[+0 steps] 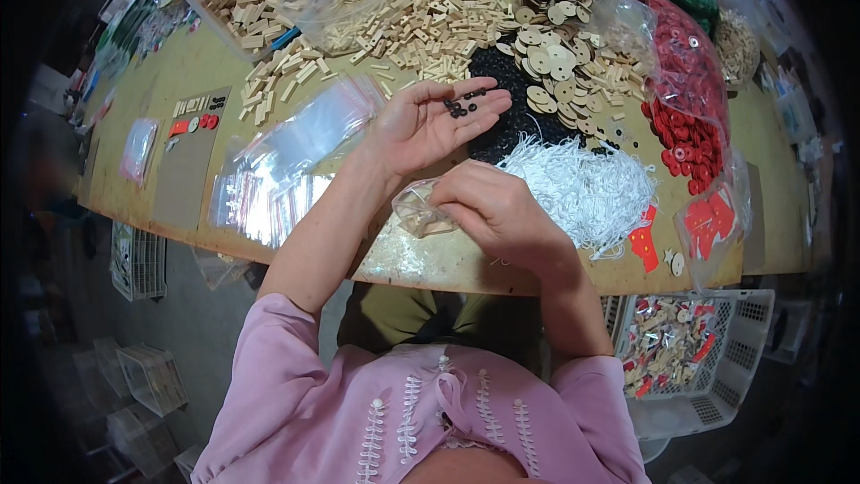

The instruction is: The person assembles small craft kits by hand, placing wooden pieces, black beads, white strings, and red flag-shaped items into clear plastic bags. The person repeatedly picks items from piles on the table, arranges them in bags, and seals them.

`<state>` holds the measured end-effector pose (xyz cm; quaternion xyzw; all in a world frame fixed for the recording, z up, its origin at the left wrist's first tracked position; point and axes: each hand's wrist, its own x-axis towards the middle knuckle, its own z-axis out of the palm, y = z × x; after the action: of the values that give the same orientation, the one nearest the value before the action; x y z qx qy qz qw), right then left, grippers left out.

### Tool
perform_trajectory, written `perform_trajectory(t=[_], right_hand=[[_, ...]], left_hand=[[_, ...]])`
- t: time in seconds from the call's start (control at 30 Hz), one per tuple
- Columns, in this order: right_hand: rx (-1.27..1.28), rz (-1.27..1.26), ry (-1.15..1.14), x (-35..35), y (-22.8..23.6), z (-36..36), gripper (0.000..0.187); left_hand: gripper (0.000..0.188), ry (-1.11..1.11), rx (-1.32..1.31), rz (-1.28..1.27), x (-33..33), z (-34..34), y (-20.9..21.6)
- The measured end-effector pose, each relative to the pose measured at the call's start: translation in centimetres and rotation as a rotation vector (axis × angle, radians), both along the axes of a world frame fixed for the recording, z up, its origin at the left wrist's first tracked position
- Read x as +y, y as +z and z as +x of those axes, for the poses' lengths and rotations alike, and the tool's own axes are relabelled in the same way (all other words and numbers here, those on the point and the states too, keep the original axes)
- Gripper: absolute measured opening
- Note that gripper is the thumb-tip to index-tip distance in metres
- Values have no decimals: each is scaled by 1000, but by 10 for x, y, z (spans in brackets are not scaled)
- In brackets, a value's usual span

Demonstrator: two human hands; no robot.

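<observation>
Clock centred on the small clear bag (410, 206). 6 o'clock: bare strip of table (417, 264), passable. 12: left hand (425, 124) bars the way. 1: black bead pile (512, 130). 3: right hand (493, 202), then white string heap (587, 193). 9: left forearm (331, 206), bag stack (264, 202) beyond. 10: open lane between bag stack and brown board (184, 193).

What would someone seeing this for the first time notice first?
Likely the red discs heaped at the right of the table, and the tangled white strings beside the right hand. Next might come the small black pieces on the open left hand, with the right hand touching a clear bag nearer the body.
</observation>
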<state>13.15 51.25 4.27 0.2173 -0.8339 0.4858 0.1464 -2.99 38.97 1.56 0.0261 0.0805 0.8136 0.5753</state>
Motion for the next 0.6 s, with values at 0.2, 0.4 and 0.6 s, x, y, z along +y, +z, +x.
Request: perform_trajectory(t=[0.2, 0.4, 0.6], right_hand=[[0, 2, 7, 0, 0, 0, 10], [6, -5, 0, 0, 0, 0, 11], [101, 0, -113, 3, 9, -1, 12]], left_hand=[[54, 12, 24, -34, 0, 1, 1], [52, 19, 21, -41, 0, 0, 0], [46, 76, 1, 70, -8, -12, -3]])
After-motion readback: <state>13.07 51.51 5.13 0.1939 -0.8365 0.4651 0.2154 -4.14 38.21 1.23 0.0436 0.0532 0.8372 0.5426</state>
